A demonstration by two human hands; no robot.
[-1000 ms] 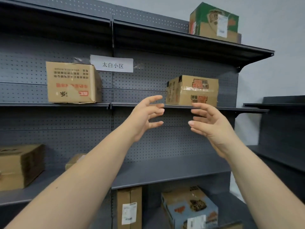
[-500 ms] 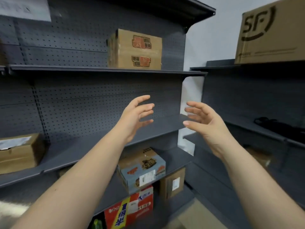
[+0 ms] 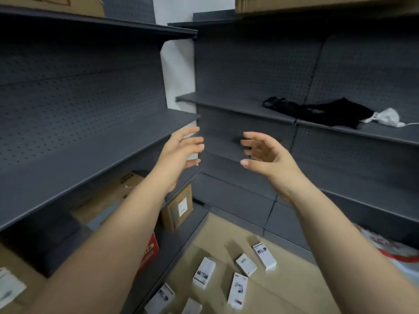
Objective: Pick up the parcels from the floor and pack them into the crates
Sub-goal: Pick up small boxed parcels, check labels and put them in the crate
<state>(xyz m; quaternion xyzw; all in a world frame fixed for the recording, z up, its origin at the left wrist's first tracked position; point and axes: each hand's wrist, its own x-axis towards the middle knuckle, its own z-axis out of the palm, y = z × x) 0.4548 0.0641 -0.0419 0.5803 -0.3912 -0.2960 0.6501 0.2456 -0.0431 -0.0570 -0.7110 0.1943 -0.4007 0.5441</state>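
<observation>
Six small white parcels lie scattered flat on the tan floor at the bottom middle of the view, in the corner between two shelf units. They are oblong boxes with printed faces up, and they do not line up. Two near the middle lie with their long axis running roughly away from the person. The two farthest slant from upper left to lower right. One by the left shelf base slants the other way, and the nearest one is cut off by the frame edge.

Well above them, the left hand and the right hand are held up with palms facing each other. The fingers of both are spread wide, loosely bent, and hold nothing.

Dark grey shelves stand to the left and ahead. A brown cardboard box with a white label and a red box sit low in the left unit. A black cloth and a crumpled white thing lie on the right unit's shelf. A red and white bag shows low on the right.
</observation>
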